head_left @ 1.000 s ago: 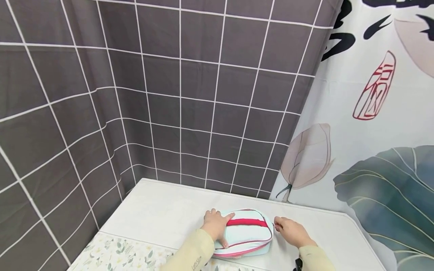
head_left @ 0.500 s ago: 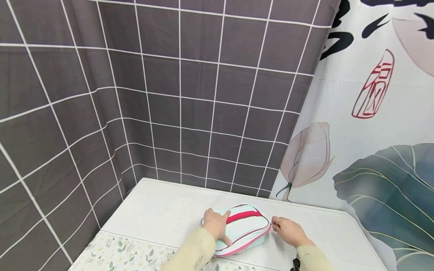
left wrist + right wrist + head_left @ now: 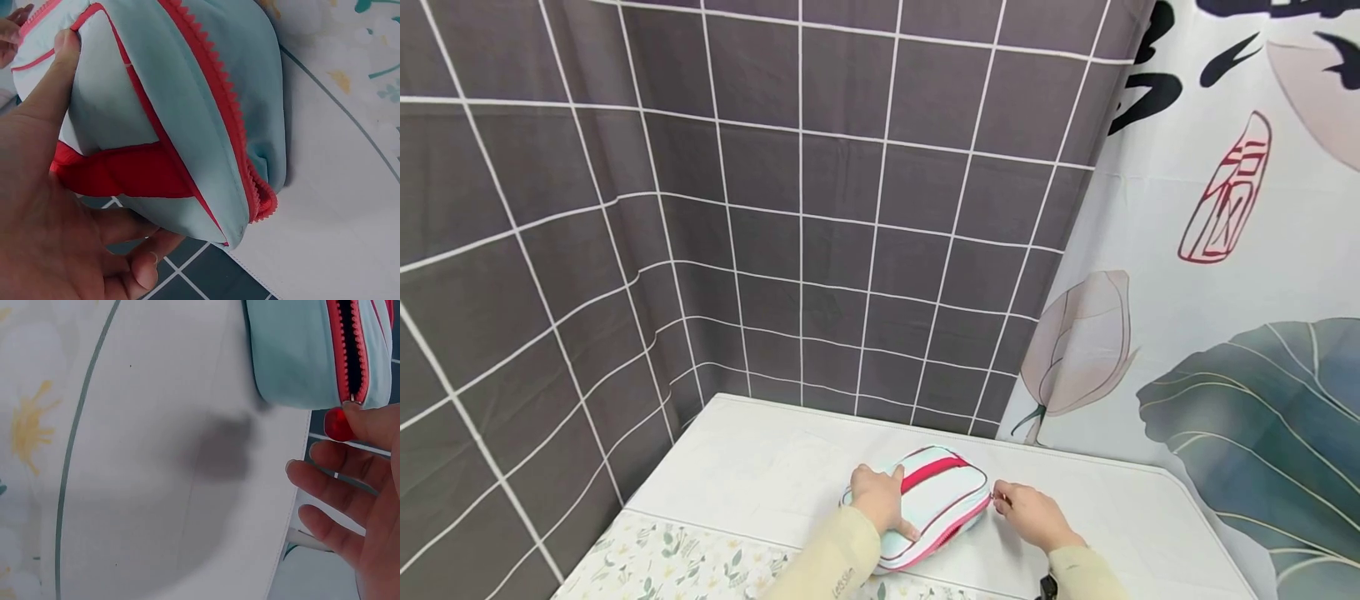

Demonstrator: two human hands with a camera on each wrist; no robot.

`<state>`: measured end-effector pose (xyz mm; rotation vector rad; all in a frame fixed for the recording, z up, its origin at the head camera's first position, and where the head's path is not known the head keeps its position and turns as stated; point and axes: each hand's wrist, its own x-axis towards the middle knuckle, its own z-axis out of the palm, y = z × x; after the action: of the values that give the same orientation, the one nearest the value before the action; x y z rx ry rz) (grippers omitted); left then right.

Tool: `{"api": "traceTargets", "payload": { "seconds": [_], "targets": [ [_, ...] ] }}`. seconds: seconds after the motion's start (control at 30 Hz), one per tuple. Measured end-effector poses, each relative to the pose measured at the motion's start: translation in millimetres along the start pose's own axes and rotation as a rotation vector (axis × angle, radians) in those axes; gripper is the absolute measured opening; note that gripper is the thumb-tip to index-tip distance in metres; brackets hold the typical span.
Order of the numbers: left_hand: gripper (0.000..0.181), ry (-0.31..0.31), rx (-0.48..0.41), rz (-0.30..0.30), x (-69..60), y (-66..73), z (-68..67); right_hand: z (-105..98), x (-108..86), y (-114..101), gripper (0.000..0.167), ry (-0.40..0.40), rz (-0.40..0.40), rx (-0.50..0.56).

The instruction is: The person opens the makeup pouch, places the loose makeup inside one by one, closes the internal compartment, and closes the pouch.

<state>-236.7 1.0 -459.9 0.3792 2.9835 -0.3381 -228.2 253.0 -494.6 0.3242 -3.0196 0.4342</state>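
Observation:
A light blue zippered pouch (image 3: 951, 500) with a red strap (image 3: 128, 172) and red-pink zipper lies on the table. My left hand (image 3: 877, 500) grips its left end, thumb on the near side and fingers over the far side in the left wrist view. At the right end, my right hand (image 3: 1032, 512) pinches a red zipper pull (image 3: 339, 425) between thumb and index finger; its other fingers are spread loosely. In the right wrist view the zipper teeth (image 3: 340, 356) stand apart with a dark gap between them. The pouch's inside is hidden.
The white table mat (image 3: 760, 450) has a floral printed band (image 3: 662, 558) along the front. A dark grid-patterned curtain (image 3: 842, 250) hangs behind and at the left. A white curtain with leaf prints (image 3: 1157, 375) hangs at the right.
The pouch has turned, its right end swinging away from me, and a red opening now shows along its near side. My right hand has shifted slightly left with it; the left keeps its grip.

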Motion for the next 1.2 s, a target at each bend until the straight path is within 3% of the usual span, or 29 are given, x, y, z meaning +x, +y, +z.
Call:
{"api": "traceTargets", "payload": {
  "seconds": [0.3, 0.73, 1.2],
  "targets": [
    [0.113, 0.017, -0.02, -0.027, 0.1, 2.6, 3.5, 4.2, -4.7, -13.4, 0.018, -0.001, 0.023, 0.076],
    [0.112, 0.022, 0.033, -0.106, -8.9, 13.8, 1.1, 16.6, -6.6, -35.8, 0.012, 0.036, -0.033, 0.14],
    [0.11, 0.013, -0.01, -0.127, -11.2, 12.7, -1.3, 14.7, -11.5, -53.2, 0.007, -0.077, -0.089, 0.234]
  ]
}}
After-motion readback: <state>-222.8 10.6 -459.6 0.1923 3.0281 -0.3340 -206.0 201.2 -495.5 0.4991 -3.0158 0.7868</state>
